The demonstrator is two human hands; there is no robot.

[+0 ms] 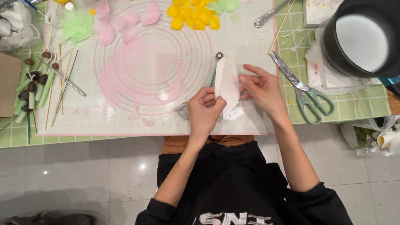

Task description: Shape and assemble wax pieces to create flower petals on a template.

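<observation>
White petal sheet [227,85] pinched by left hand [204,111], right hand [261,89] fingertips touching.

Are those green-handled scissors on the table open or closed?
Closed. The scissors lie flat on the green checked mat, blades together in one line and the two handle loops close beside each other.

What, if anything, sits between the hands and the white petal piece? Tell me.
Nothing visible does. The left hand pinches the white petal piece at its lower edge, and the right hand touches its right side. The ball-tipped tool lies on the mat behind the piece, not between.
</observation>
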